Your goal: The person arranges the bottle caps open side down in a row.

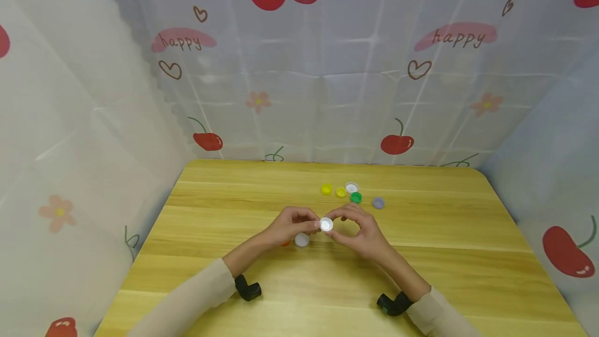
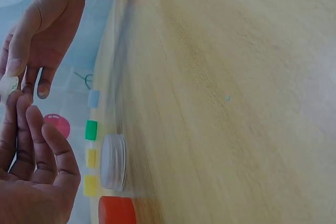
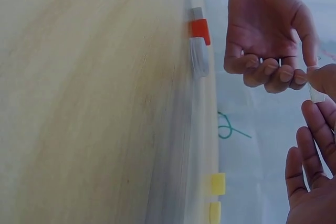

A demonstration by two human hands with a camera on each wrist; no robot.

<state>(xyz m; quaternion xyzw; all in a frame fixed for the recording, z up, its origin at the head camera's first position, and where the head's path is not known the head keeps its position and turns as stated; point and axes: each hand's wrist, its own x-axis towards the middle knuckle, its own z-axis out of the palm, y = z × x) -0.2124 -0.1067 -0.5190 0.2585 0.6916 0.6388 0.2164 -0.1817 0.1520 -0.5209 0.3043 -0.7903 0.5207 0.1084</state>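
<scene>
A small round white cap [image 1: 326, 224] is held up between both hands, its face turned to the head camera. My left hand [image 1: 297, 222] pinches its left edge with thumb and forefinger. From the other side my right hand [image 1: 362, 233] grips it between thumb and forefinger, the two curved in a ring. In the right wrist view the cap [image 3: 317, 95] shows edge-on, partly behind a thumb. Just below the left fingers, a clear round lid [image 1: 301, 240] lies on the table, beside an orange cap [image 1: 285, 243] mostly covered by the left hand.
Beyond the hands lie two yellow caps [image 1: 326, 189], a white cap with a clear rim [image 1: 351, 188], a green cap [image 1: 356, 197] and a lavender cap [image 1: 378, 203]. The wooden table [image 1: 468, 212] meets a cherry-print curtain [image 1: 323, 108] at its back. Black wrist mounts [image 1: 248, 289] hang under both forearms.
</scene>
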